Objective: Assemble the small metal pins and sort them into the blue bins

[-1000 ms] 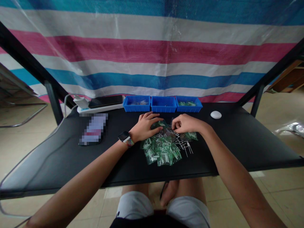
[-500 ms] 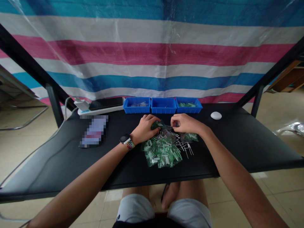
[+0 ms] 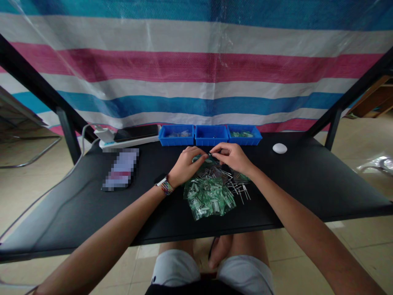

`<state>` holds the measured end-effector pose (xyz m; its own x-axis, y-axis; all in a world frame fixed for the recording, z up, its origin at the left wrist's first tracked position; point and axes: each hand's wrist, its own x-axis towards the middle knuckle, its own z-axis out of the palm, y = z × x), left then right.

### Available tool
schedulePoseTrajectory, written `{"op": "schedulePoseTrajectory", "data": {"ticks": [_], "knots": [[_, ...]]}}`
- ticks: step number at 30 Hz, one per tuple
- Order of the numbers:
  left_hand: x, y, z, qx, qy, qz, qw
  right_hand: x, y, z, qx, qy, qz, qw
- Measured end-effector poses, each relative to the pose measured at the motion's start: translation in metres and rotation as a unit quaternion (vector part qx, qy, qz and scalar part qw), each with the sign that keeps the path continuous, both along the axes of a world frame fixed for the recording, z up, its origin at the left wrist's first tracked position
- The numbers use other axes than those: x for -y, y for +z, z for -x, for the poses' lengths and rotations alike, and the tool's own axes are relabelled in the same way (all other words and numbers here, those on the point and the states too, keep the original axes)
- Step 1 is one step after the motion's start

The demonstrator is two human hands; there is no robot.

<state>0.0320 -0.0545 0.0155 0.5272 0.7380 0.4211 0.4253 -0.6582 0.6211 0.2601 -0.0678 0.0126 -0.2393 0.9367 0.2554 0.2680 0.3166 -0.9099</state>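
My left hand (image 3: 188, 163), with a watch and a woven band at its wrist, is closed on a small green-tinted plastic bag (image 3: 201, 157). Close beside it, my right hand (image 3: 232, 156) pinches a thin shiny metal pin (image 3: 210, 154) at the bag; whether its tip is inside, I cannot tell. Below both hands lies a pile of green plastic bags (image 3: 211, 198) with white and silvery pieces in them. Loose metal pins (image 3: 238, 186) are scattered to the right of the pile, partly under my right hand.
Along the back of the black table (image 3: 159, 229) stand three blue bins: left (image 3: 176, 141), middle (image 3: 211, 141) and right (image 3: 245, 141). A phone (image 3: 121, 169) and a white power strip (image 3: 132, 144) with a dark device on it are left. A white rounded object (image 3: 279, 148) lies right.
My right hand has moved left from over the loose pins to my left hand, a metal pin now showing in its fingertips. My left hand has stayed almost in place.
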Motion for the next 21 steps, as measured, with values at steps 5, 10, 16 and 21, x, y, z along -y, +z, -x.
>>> {"op": "schedulePoseTrajectory", "data": {"ticks": [5, 10, 16, 21], "knots": [[-0.0021, -0.0021, 0.0016, 0.034, -0.002, 0.005, 0.999, 0.0047, 0.0017, 0.0057, -0.035, -0.009, -0.004, 0.999], [-0.0021, -0.0021, 0.0026, 0.069, 0.008, 0.001, 0.998, 0.0027, 0.0051, 0.0038, -0.085, -0.006, 0.042, 0.995], [-0.0006, -0.0006, 0.0022, 0.085, 0.021, -0.018, 0.996, -0.0005, 0.0024, 0.0031, -0.096, -0.010, 0.100, 0.990], [-0.0004, -0.0002, 0.0018, 0.087, 0.046, -0.008, 0.995, -0.0008, 0.0003, 0.0037, -0.111, 0.006, 0.094, 0.989]]}}
